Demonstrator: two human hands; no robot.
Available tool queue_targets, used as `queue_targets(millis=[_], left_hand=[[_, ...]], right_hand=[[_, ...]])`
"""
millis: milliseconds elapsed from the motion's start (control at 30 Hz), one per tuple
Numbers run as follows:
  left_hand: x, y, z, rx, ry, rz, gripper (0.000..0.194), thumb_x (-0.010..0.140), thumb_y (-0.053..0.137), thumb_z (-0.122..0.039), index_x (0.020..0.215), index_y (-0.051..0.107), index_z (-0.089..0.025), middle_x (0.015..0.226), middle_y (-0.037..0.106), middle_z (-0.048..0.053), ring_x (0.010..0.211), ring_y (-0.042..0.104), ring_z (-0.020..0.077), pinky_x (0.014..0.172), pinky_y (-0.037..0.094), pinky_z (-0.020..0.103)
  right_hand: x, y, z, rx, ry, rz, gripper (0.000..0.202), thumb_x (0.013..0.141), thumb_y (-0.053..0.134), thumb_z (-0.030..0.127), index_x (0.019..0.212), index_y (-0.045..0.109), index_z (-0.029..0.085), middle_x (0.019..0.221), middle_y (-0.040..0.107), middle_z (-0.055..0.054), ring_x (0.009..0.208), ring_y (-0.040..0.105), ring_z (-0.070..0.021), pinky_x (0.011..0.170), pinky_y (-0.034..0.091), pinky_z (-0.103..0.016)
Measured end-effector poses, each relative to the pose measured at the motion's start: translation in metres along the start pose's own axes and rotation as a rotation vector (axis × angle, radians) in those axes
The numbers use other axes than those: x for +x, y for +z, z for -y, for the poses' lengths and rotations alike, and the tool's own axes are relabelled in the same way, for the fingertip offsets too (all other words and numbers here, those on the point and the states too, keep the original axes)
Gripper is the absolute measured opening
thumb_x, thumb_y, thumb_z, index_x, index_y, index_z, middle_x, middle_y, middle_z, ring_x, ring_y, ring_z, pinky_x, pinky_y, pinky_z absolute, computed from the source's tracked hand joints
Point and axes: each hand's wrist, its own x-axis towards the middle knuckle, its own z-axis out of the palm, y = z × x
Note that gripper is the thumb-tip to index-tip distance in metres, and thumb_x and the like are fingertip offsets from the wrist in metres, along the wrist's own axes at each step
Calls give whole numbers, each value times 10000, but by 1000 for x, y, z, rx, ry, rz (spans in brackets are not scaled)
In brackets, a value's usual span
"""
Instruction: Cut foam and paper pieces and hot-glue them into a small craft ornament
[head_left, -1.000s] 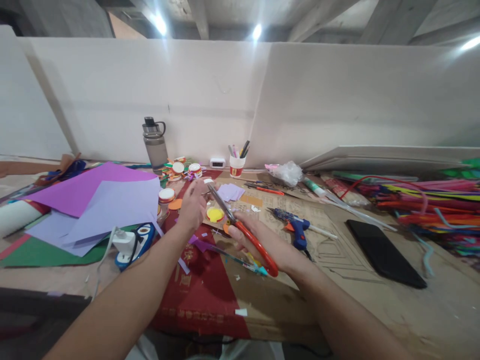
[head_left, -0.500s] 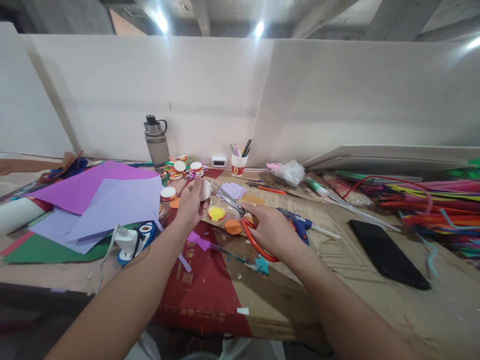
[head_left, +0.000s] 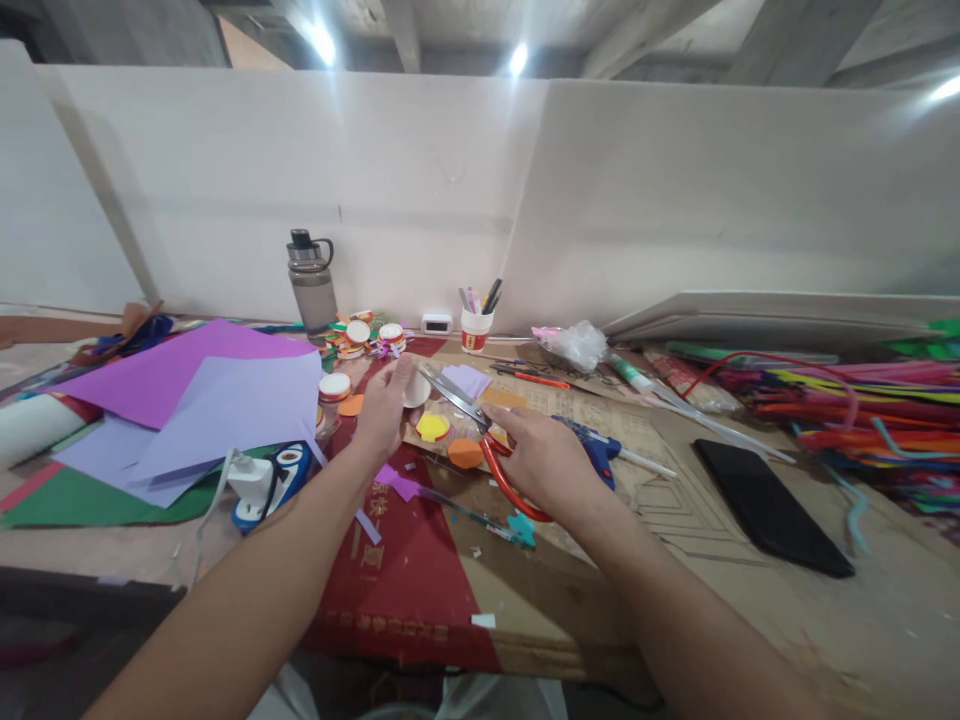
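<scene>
Since the picture a second ago, the right hand (head_left: 541, 450) has come over the top of the handles of the scissors (head_left: 463, 402), and the round face of a white disc (head_left: 417, 387) now shows at the fingers of the left hand (head_left: 384, 405). Nearest the person, a white scrap (head_left: 484, 621) lies close to the table's front edge, with a teal star-shaped piece (head_left: 521, 530) farther in. Beyond that, an orange piece (head_left: 465, 453) and a yellow disc (head_left: 433, 428) sit below the blades, between the two hands. Gripping the red-handled scissors, the right hand keeps their long axis on a slant, handles near and to the right, tip far and to the left. That line runs straight toward the white disc, which lies left of the right hand and a little farther off, at the tip end; whether metal touches it cannot be told. The left hand is much the nearer to the disc, holding it from its left side, fingers bent and partly hidden. Blue and half covered, a glue gun (head_left: 604, 460) rests just past the right hand. Farther back, lavender paper squares (head_left: 466, 380) lie behind the blades, and a pen cup (head_left: 476, 332) stands upright near the wall.
</scene>
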Motion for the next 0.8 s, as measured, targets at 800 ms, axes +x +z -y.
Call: queue_targets(millis=[800], left_hand=[[-2,3,-3,-7,-43,-20,428,779,647,-555,679,492,-169,482,479,-52,289,371,36,277,206,174]], right_hand=[[1,6,1,-53,-19,-22,444,898,464,284,1332,558,278,1018,719,-99,886,674,-257,717,455,-312]])
